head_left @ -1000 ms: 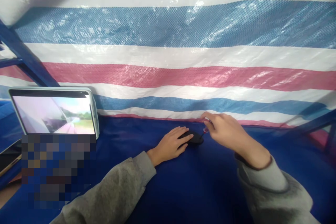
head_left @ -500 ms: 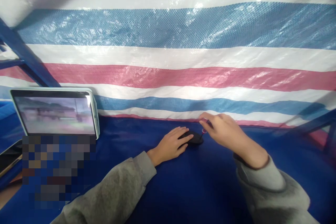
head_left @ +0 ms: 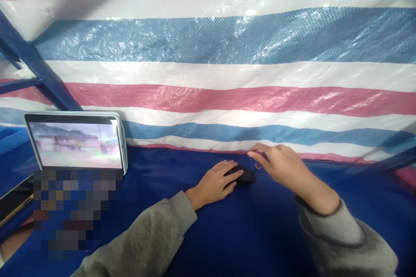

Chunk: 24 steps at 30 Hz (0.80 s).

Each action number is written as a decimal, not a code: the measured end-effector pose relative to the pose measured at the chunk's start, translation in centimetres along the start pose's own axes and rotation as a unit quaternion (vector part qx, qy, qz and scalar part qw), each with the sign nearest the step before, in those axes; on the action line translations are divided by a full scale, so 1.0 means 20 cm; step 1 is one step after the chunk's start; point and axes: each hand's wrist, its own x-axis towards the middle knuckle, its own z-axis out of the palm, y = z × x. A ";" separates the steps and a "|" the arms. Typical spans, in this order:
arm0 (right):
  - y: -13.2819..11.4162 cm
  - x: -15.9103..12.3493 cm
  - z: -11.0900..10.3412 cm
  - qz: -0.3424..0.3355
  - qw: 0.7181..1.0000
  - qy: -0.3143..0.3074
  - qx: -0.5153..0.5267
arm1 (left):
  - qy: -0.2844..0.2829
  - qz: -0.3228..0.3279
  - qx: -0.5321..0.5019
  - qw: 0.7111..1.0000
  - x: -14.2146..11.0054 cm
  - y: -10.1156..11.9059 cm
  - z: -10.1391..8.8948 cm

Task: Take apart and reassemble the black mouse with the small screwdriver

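Observation:
My left hand [head_left: 216, 184] lies palm down over the left part of a black, rounded computer mouse [head_left: 247, 175] and holds it on the blue surface. Its fingers are stretched across the mouse and cover much of it. Above the mouse's right end, my right hand [head_left: 277, 164] pinches a small screwdriver [head_left: 258, 166] between thumb and fingers. A pinkish ring shows below the fingertips, and the thin dark shaft slants down to the mouse. Most of the screwdriver's handle is hidden by the hand. Whether the tip sits in a screw I cannot tell.
A tablet [head_left: 78, 143] in a pale case stands at the left, playing a picture. A phone [head_left: 16, 199] lies at the far left edge beside a blurred-out patch. A striped plastic sheet [head_left: 208, 99] hangs behind the blue surface [head_left: 221, 238]. Blue frame bars [head_left: 48, 75] slant at the left.
The whole view has shifted slightly, so everything sits a little further right and lower. Both hands keep nearly the same places on the mouse and screwdriver.

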 end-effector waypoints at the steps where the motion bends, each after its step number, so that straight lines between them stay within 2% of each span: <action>1: 0.00 0.00 0.00 0.004 1.000 -0.006 0.005 | -0.002 -0.001 0.000 1.000 0.00 0.00 0.00; 8: -0.03 -0.01 -0.03 0.054 0.998 -0.037 -0.004 | 0.001 -0.001 -0.005 1.000 0.00 0.00 0.00; 17: -0.03 -0.01 -0.05 0.004 0.999 -0.048 0.005 | -0.005 0.005 0.003 1.000 0.00 0.00 0.00; 24: -0.02 -0.01 -0.06 0.009 0.999 -0.049 0.003 | -0.002 0.004 0.002 1.000 0.01 0.01 -0.01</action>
